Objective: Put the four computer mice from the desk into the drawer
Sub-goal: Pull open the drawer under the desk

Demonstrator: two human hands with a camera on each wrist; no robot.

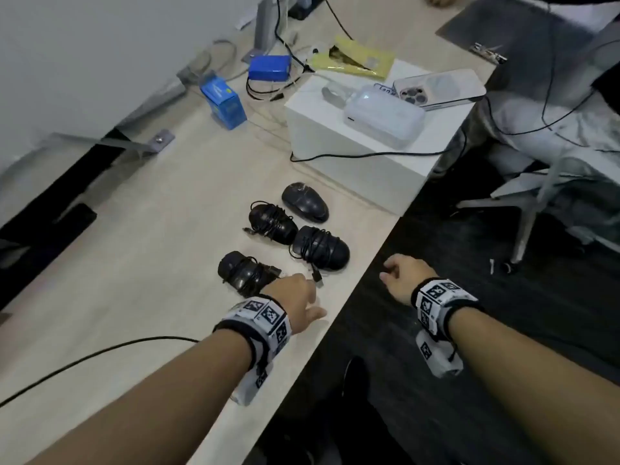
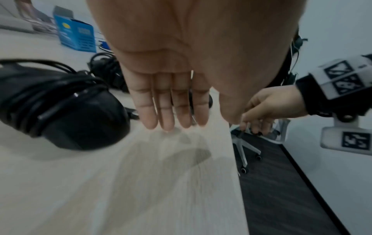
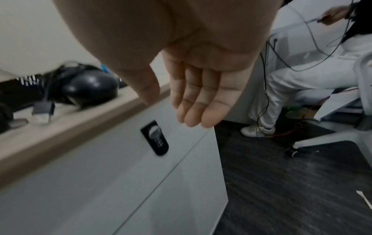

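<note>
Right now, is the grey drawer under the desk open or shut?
Shut. In the right wrist view the grey drawer front with the black lock plate sits flush under the wooden desk edge, nothing pulled out.

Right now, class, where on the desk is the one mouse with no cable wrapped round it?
In the head view the unwrapped mouse lies farthest from the person, beside the white box, just beyond the three cable-wrapped mice.

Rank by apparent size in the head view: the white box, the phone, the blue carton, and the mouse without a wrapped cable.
1. white box
2. phone
3. blue carton and mouse: they look about alike, and the carton lies farther away, so no ranking between them.
</note>
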